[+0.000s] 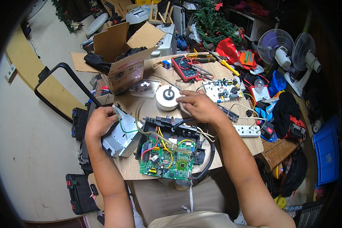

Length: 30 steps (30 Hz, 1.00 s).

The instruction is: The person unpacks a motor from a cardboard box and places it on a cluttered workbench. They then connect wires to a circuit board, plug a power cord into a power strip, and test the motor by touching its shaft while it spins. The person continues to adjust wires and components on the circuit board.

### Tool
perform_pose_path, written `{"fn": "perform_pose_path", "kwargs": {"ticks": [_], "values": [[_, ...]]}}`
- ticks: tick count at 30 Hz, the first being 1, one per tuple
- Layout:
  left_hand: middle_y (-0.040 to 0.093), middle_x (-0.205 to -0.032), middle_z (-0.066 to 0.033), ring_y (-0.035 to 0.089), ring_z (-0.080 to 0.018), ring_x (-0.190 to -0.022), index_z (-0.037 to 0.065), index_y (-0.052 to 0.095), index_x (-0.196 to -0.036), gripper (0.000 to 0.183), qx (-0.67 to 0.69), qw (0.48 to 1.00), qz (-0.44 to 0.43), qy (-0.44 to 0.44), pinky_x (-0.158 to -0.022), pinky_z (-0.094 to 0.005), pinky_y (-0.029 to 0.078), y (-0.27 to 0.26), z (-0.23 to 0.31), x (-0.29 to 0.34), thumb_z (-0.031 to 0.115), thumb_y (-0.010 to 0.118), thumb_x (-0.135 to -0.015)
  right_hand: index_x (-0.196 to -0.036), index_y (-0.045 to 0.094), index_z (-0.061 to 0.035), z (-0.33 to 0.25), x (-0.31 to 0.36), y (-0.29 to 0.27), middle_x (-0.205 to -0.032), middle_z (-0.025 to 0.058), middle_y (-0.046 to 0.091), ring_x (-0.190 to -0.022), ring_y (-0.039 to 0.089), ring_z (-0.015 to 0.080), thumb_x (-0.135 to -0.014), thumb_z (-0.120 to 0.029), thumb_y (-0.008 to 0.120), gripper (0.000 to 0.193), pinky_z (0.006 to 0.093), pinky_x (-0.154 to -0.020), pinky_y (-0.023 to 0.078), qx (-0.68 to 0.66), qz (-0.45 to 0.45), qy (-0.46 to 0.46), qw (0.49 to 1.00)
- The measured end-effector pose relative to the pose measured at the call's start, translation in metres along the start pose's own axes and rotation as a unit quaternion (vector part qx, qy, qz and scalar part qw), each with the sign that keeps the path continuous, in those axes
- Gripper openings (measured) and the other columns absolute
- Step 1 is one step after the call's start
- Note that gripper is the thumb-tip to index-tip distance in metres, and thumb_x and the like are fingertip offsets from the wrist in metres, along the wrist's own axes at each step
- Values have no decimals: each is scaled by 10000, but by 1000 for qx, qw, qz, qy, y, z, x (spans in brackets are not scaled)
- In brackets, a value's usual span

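Closest to me, both forearms come up from the near edge over a lap in beige trousers point(186, 197), reaching onto a small round wooden table point(148, 100) crowded with parts. At its near edge lies a green printed circuit board point(167, 161) with yellow, red and black wires, seated against a black plastic housing point(171, 127), and a thick black cable point(209, 161) curves round its right side. I see my left hand point(99, 122) at the left rim, fingers pressed together and pinching a thin green wire point(121, 123) that runs over a grey sheet-metal bracket point(119, 136) hanging partly off the table. My right hand point(198, 107) lies farther in, fingers spread flat on the tabletop, its fingertips touching the right side of a white round fan motor point(167, 98) with a dark shaft. Far left of the motor stands an open brown cardboard box point(127, 55) with black cloth inside; far behind the motor lies a red multimeter point(184, 68) with its leads, and a white populated circuit board point(224, 89) sits to the far right. A white power strip point(247, 130) rests at the right edge. Around the table the room is packed: two small desk fans point(288, 51) far right, a blue plastic crate point(326, 152) right, a green garland point(216, 22) at the far side, and pale floor point(34, 140) with black tool cases point(79, 193) to the left.
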<state>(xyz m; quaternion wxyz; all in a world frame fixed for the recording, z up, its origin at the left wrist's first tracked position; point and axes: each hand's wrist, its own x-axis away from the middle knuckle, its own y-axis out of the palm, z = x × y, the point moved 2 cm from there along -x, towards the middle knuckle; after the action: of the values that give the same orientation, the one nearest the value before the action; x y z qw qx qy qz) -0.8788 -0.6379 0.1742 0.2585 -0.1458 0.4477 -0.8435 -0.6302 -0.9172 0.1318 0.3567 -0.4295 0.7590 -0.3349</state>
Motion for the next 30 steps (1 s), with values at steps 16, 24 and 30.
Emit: {"fn": "perform_pose_path", "kwargs": {"ticks": [16, 24, 30], "values": [[741, -801, -97, 662, -164, -746, -26, 763, -958, 172, 7, 1000, -2, -5, -742, -328, 529, 0, 2, 1, 127, 781, -880, -1279, 748, -129, 2, 0, 2, -1485, 161, 606, -1221, 589, 391, -980, -215, 565, 361, 436, -1107, 419, 12, 5, -3, 1000], [734, -796, -89, 651, -155, -738, -28, 760, -960, 173, 1, 1000, -4, -1, -736, -323, 527, 0, 0, 1, 126, 778, -884, -1302, 745, -143, -1, 1, -1, -1497, 163, 601, -1329, 579, 322, -996, -190, 577, 353, 478, -1171, 317, -4, -11, 20, 1000], [737, -798, -86, 653, -155, -743, -26, 760, -958, 169, -1, 1000, 0, -3, -740, -323, 527, 0, 2, 1, 125, 778, -886, -1300, 746, -141, 0, 0, 0, -1493, 164, 603, -1317, 582, 327, -991, -189, 577, 355, 462, -1159, 330, -5, -9, 19, 1000]]}}
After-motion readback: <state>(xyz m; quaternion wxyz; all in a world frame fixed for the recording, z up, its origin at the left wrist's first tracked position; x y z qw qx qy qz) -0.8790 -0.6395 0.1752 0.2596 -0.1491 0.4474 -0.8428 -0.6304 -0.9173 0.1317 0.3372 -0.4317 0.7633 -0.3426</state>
